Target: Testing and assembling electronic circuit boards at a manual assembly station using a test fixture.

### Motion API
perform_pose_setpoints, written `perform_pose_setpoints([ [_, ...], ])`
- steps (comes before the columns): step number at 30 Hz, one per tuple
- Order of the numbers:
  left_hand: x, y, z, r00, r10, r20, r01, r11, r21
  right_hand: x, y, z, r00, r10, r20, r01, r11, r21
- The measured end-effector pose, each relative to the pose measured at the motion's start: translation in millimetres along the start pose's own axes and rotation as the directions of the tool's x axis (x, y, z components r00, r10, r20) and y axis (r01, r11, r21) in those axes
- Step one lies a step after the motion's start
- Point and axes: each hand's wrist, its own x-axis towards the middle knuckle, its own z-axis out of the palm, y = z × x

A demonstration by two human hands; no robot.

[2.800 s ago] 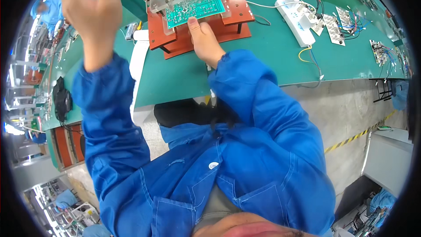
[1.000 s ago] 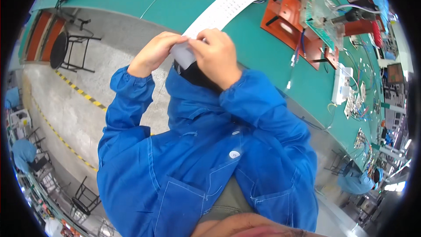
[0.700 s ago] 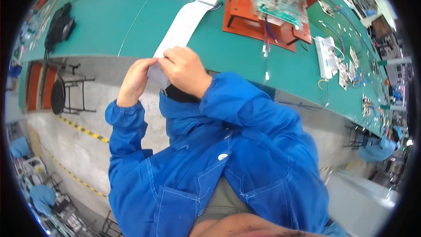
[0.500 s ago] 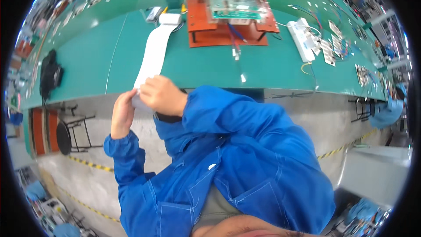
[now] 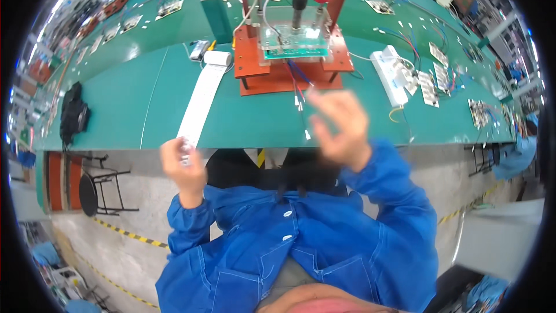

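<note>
The blue jacket has gathered cuffs and white buttons; the trousers are black.

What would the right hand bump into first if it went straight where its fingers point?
Probably the blue wires hanging from the circuit-board fixture, then its red-brown base plate. The right hand points forward and slightly left, but its height is unclear, so it might pass above them.

On the counter, the fixture stands at upper centre of the frame, a circuit board in it, wires before it; paper strip left, power strip right.
</note>
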Motion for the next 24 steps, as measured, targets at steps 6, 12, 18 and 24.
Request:
perform_pose_setpoints([
  [6,18,38,67,0.883,0.323,0.341,-0.198,0.914,-0.354,127,32,19,0.882,-0.339,-0.328,0.274,0.934,-0.228],
  [12,23,36,80,0.808,0.153,0.569,0.140,0.888,-0.437,143,77,46,0.871,-0.391,-0.296,0.364,0.920,-0.144],
  [18,27,42,81,0.794,0.221,0.566,0.070,0.892,-0.447,156,102,30,0.752,-0.615,-0.239,0.539,0.782,-0.314],
  [24,24,32,76,0.801,0.114,0.588,0.195,0.879,-0.435,241,33,-4,0.951,0.107,-0.288,0.066,0.845,0.531],
])
